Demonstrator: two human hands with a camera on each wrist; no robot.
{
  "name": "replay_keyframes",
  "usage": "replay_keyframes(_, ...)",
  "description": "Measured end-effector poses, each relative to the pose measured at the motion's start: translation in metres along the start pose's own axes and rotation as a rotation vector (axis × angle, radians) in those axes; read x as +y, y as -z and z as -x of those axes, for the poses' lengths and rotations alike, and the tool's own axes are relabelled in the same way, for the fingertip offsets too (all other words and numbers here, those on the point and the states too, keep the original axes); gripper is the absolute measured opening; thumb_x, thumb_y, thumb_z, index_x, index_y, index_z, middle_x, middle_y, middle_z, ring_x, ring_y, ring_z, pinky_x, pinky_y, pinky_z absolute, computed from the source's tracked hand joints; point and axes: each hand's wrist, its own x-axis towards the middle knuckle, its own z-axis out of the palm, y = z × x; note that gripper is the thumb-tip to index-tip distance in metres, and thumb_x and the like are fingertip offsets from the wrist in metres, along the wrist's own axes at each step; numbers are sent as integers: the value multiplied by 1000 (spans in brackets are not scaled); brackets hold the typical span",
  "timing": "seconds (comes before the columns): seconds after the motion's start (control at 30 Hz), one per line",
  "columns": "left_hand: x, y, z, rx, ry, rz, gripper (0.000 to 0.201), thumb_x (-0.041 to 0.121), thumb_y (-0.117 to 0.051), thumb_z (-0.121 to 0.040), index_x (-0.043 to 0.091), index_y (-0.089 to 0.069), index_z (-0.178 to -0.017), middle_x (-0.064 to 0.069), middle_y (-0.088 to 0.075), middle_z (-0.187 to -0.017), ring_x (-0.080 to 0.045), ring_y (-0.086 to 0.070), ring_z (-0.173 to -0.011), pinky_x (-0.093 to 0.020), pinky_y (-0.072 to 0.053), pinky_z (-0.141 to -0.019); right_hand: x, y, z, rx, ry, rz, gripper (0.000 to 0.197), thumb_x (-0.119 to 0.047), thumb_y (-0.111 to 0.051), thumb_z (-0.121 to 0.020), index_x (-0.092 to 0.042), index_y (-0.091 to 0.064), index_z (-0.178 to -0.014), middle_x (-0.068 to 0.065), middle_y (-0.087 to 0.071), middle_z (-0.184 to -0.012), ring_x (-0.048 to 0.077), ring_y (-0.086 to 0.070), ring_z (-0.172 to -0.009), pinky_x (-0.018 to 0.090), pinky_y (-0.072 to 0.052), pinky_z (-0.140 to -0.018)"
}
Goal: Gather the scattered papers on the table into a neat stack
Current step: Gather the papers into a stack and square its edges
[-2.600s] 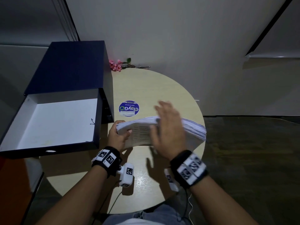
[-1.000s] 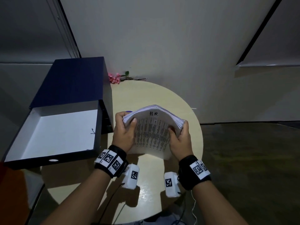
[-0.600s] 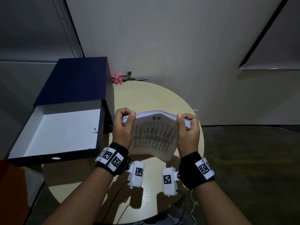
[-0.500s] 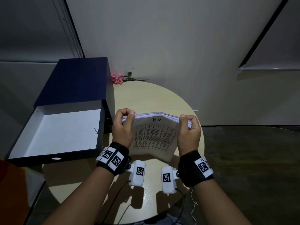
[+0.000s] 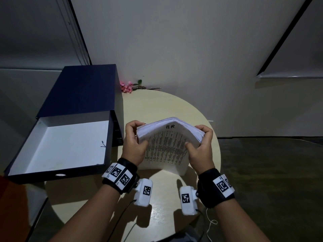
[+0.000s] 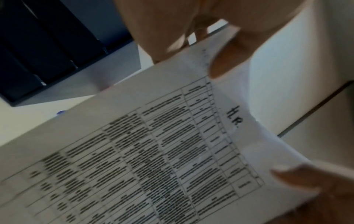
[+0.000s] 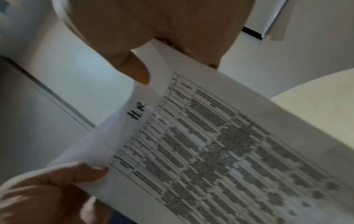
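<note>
Above the table (image 5: pixel 167 105), both hands grip the papers (image 5: pixel 166 147) — apparently upright, top edge bowed.

Both forearms reach forward side by side, banded at the wrists. The left hand (image 5: pixel 133 143) and right hand (image 5: pixel 201 147) each clamp a side of a paper stack (image 5: pixel 167 145) — thumbs pressed on the printed front sheet, fingers curled round the back — bowing it into a peak between them.
</note>
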Motion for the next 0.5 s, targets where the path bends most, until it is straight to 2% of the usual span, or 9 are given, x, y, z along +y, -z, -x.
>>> replay_keyframes(0.03, -4, 2, -2, 40, 35, -59, 51, -8, -56, -74, 34, -51, -104, -1, -58, -108, -20, -58, -103, -32, -53, -89, 5, 2, 0, 14, -10, 53, 47, 5, -59, -89, -25, -43, -121, -9, -55, -110, -7, -59, -98, 30, -57, -83)
replay_keyframes(0.1, -10, 6, -5, 72, 61, -149, 49, 0, -58, -80, 46, -60, -98, -2, -65, -111, -20, -62, -106, -41, -52, -96, 14, 4, -1, 59, 5, 127, 35, -6, -59, -94, -30, -51, -118, -5, -62, -115, 5, -61, -108, 33, -55, -90)
replay_keyframes(0.13, -12, 7, -6, 62, 46, -188, 49, 3, -58, -82, 50, -61, -97, -3, -65, -112, -18, -62, -107, -43, -51, -97, 17, 4, -1, 64, 17, 152, 30, -9, -59, -96, -30, -54, -116, -4, -65, -112, 10, -62, -108, 30, -55, -89)
replay_keyframes(0.17, -11, 6, -7, 44, 31, -218, 49, 3, -57, -85, 50, -60, -99, -2, -65, -113, -15, -62, -108, -43, -51, -97, 16, 3, -3, 61, 25, 165, 26, -9, -58, -97, -30, -55, -112, -5, -67, -106, 9, -64, -104, 24, -54, -85)
replay_keyframes(0.2, -9, 4, -6, 23, 22, -234, 46, 3, -54, -89, 47, -59, -103, 1, -64, -113, -11, -61, -108, -41, -52, -96, 13, 2, -4, 49, 32, 163, 24, -9, -56, -98, -30, -53, -110, -10, -66, -101, 1, -65, -98, 20, -54, -80)
replay_keyframes(0.27, -1, 1, -6, -10, 30, -218, 35, 6, -49, -94, 36, -53, -113, 7, -63, -110, -2, -60, -102, -35, -54, -88, 2, 0, -9, 19, 55, 120, 26, -9, -52, -100, -33, -47, -108, -16, -63, -97, -9, -63, -88, 21, -56, -74)
replay_keyframes(0.37, 3, 0, -2, -2, 2, -173, 30, 13, -47, -95, 25, -41, -121, 11, -60, -105, 4, -60, -94, -25, -55, -80, -6, 1, -11, -1, 96, 55, 30, -8, -51, -100, -37, -44, -107, -16, -62, -100, -9, -63, -90, 22, -58, -75)
replay_keyframes(0.43, -6, 1, 5, -6, 19, -189, 34, 22, -48, -91, 23, -36, -123, 12, -59, -106, 4, -60, -94, -31, -56, -83, 4, 0, -3, -9, 54, 65, 31, -11, -52, -100, -39, -42, -110, -14, -61, -105, -8, -62, -94, 30, -59, -81)
replay_keyframes(0.5, -18, 0, 15, -21, 77, -210, 39, 24, -52, -91, 21, -35, -126, 7, -61, -106, -5, -61, -98, -44, -54, -89, 19, -1, 7, -27, -33, 79, 36, -11, -52, -100, -43, -42, -110, -10, -63, -108, -5, -63, -97, 42, -58, -88)
